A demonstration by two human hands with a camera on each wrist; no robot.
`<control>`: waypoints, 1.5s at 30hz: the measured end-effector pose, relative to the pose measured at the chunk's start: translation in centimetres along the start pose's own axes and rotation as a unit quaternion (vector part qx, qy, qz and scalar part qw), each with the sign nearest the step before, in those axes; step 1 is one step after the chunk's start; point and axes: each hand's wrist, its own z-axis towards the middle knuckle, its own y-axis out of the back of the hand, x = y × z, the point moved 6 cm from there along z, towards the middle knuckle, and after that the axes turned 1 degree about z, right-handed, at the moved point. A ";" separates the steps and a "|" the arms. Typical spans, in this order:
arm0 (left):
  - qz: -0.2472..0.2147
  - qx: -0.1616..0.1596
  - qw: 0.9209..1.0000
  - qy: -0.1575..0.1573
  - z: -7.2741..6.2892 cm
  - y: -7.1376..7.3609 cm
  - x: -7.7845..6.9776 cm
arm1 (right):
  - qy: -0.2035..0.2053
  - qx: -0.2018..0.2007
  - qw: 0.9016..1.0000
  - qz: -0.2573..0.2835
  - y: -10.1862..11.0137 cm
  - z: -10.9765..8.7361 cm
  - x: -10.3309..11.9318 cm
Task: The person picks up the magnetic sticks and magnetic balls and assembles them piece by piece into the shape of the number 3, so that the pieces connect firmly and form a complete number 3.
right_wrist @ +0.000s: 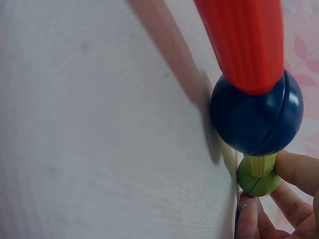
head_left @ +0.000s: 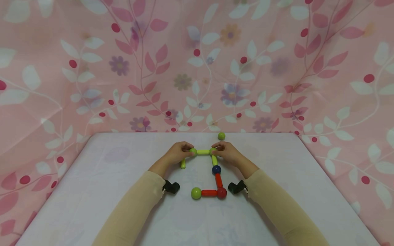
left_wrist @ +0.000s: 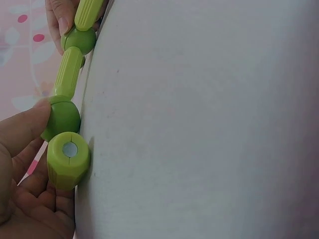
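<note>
My left hand [head_left: 180, 152] pinches a green ball [left_wrist: 64, 119] between thumb and fingers. A short yellow-green rod [head_left: 203, 152] runs from it to a second green ball [head_left: 212, 151], which my right hand [head_left: 227, 152] pinches. Beside the left ball, another yellow-green rod [left_wrist: 69, 167] points its flat end at the left wrist camera; whether it is joined cannot be seen. From the right ball the chain comes nearer through a yellow-green rod [head_left: 214, 160], blue ball [right_wrist: 256, 117], red rod [head_left: 219, 180], red ball [head_left: 221, 193], second red rod [head_left: 209, 193] and green end ball [head_left: 196, 193].
A loose green ball [head_left: 221, 136] lies near the far edge of the white-covered table [head_left: 101, 191], beyond the right hand. Behind the table hangs a pink floral cloth [head_left: 197, 68]. Black wrist cameras [head_left: 171, 187] sit under both forearms, near the chain.
</note>
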 end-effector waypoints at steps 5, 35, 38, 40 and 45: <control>-0.005 -0.001 1.000 0.000 0.1 -0.2 0.1 | 0.006 0.003 1.000 -0.005 0.1 -0.2 0.0; 0.072 0.007 0.997 -0.006 -3.1 1.9 0.2 | 0.019 0.011 1.000 -0.001 0.2 -0.2 0.0; 0.071 0.026 0.997 -0.010 -3.5 1.9 0.6 | 0.016 0.008 1.000 -0.001 0.1 -0.1 -0.1; 0.069 0.040 0.997 -0.011 -3.9 1.9 0.6 | 0.017 0.008 1.000 -0.003 0.1 -0.1 -0.1; 0.068 0.058 0.996 -0.014 -4.7 1.8 0.5 | 0.019 0.012 1.000 -0.002 0.2 -0.3 -0.4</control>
